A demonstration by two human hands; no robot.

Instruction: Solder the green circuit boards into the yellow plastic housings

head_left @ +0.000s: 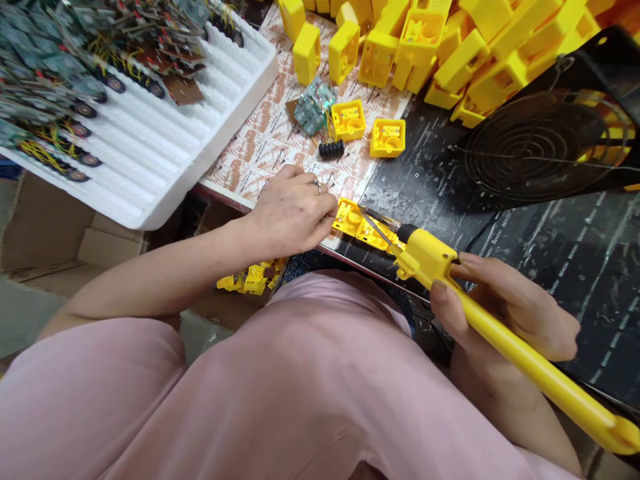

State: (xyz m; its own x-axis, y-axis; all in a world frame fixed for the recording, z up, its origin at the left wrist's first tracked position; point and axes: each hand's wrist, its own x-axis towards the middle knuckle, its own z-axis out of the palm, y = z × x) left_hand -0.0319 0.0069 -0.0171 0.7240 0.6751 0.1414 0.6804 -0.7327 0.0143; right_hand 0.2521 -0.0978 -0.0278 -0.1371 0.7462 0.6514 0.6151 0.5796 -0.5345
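Note:
My right hand [510, 307] grips a yellow soldering iron [434, 257], its thumb and fingers around the handle. The iron's dark tip and a thin metal feed tube point left, over a small yellow plastic casing [370, 233] at the table's near edge. Round parts and small fittings show inside the casing. My left hand [295, 210], a ring on one finger, has its fingers closed at the casing's left end. Just beyond lie two small yellow boxes, a left box [349, 120] and a right box [388, 138]. Whether the tip touches the casing I cannot tell.
A white foam tray [200, 133] at the left carries many wired circuit boards [55, 60]. Yellow casings [470, 60] are heaped at the back. A black fan [545, 147] stands at the right. Near the boxes lie a circuit board [315, 107] and a black coil [331, 149].

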